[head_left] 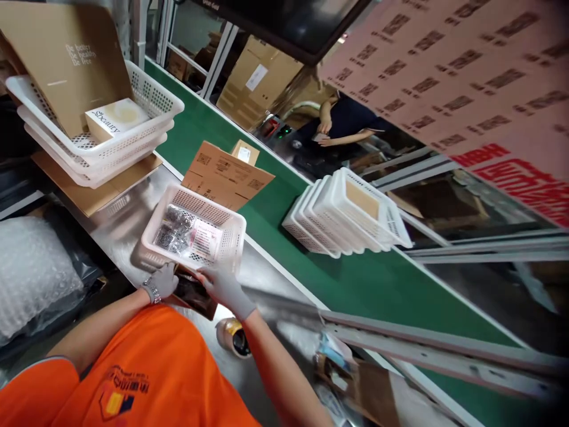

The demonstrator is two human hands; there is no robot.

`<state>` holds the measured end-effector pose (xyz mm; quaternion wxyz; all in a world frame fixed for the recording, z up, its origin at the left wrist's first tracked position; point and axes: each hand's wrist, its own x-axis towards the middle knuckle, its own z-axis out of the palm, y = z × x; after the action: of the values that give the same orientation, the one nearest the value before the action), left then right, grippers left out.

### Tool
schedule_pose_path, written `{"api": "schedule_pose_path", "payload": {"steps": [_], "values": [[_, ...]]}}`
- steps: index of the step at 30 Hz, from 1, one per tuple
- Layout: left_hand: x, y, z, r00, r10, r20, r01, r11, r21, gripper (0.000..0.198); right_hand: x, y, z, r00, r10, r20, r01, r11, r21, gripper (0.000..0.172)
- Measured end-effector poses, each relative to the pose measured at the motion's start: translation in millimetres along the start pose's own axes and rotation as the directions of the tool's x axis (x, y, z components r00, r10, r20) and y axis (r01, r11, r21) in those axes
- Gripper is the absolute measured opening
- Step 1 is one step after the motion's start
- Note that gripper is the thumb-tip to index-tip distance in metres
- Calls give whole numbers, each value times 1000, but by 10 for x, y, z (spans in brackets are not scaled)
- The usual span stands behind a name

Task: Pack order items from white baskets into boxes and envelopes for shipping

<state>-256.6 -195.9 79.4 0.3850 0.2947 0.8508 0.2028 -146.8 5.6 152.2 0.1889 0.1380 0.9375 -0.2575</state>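
Observation:
Both my hands wear grey gloves and grip a small brown cardboard box (195, 292) with a dark inside, close to my body. My left hand (162, 281) is closed on its left side, and my right hand (223, 289) on its upper right edge. Just beyond the box stands a white plastic basket (233, 222). In it lie clear-wrapped dark items (174, 228) and a printed white and pink sheet (205, 240). A round thing with a yellowish side and a black end (234, 338), perhaps a tape roll, sits beside my right forearm.
Stacked baskets (155, 121) at left hold a white box (118, 118) and a cardboard sheet. On the green conveyor (284, 261) are a brown carton (226, 175) and more stacked baskets (320, 219). A metal rail (400, 341) crosses at right. Across the conveyor, a person (342, 127) handles something small.

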Motion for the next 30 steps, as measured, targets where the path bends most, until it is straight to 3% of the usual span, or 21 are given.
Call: {"api": "schedule_pose_path", "payload": {"steps": [2, 5, 9, 11, 13, 16, 22, 30], "values": [[12, 9, 6, 1000, -21, 19, 20, 1000, 15, 38, 314, 61, -89, 992, -35, -119, 44, 996, 73, 39], [34, 16, 26, 999, -38, 30, 38, 999, 16, 36, 970, 86, -194, 979, -67, -191, 84, 993, 84, 77], [39, 32, 42, 997, -31, 65, 30, 999, 17, 37, 1856, -64, -206, 996, -77, -48, 77, 997, 2, 131], [31, 46, 37, 996, -41, 85, 40, 999, 11, 39, 2166, -167, -156, 997, -76, 28, 77, 996, -49, 147], [25, 57, 34, 994, -47, 99, 47, 999, 2, 39, 2345, -243, -82, 996, -54, 76, 61, 994, -91, 152], [29, 59, 48, 993, -34, 115, 36, 999, -16, 40, 2379, -266, 48, 997, 8, 83, 2, 992, -124, 150], [57, 39, 67, 988, -66, 141, 68, 998, -16, 40, 2007, -166, 322, 984, 175, 13, -171, 972, -159, 123], [95, 6, 56, 987, -46, 151, 50, 998, -24, 48, 1711, -300, 478, 984, 172, -45, -176, 974, -140, 90]]}}
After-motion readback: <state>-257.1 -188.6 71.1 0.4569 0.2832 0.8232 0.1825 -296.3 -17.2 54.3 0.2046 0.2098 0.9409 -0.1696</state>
